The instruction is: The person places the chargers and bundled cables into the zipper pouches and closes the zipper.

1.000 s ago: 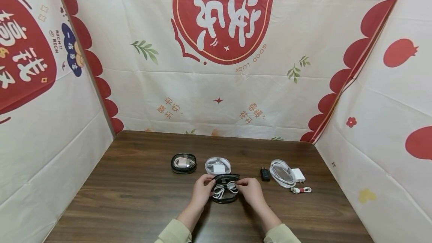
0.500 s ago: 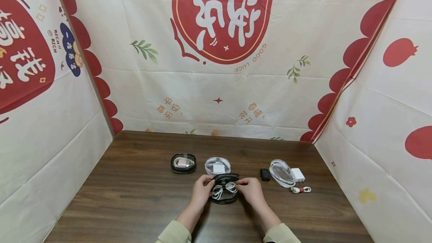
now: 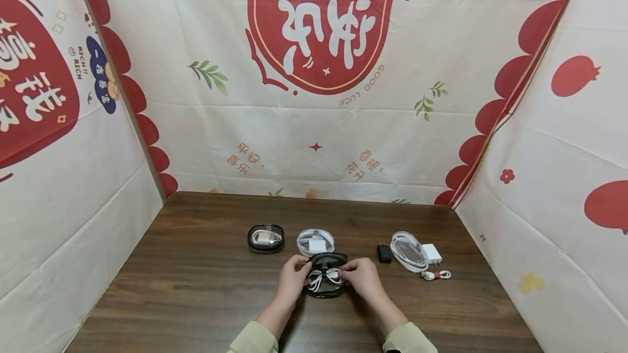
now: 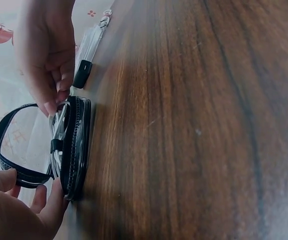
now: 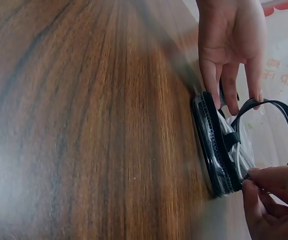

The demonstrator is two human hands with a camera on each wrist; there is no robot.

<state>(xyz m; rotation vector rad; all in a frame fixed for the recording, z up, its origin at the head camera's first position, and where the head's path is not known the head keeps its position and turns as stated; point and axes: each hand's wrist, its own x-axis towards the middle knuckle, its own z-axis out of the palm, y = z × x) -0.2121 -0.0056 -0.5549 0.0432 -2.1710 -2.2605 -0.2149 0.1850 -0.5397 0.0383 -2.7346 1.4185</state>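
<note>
A small clear zip case [image 3: 326,294] with black trim lies on the table, its lid raised. Inside sits a bundled white cable [image 4: 57,131], bound at the middle by a black strap [image 5: 231,140]. My left hand [image 3: 291,281] holds the case at its left end, thumb on the lid's rim [image 4: 26,177] and other fingers at the lower half. At the right end, my right hand [image 3: 364,280] pinches the cable's loops between thumb and forefinger. Its remaining fingers are curled in the right wrist view, and the case's far side is partly hidden.
Behind stand a black-trimmed case [image 3: 265,250] with a pinkish charger and a white-trimmed case [image 3: 300,244] with a white charger. To the right lie a black plug [image 3: 384,254], a clear-white case [image 3: 409,253], a white charger [image 3: 432,253] and a short tied cable [image 3: 435,275].
My right hand has shifted slightly left, and the cable's right loops sit further in. The lid stands a little more raised. My left hand has stayed nearly still.
</note>
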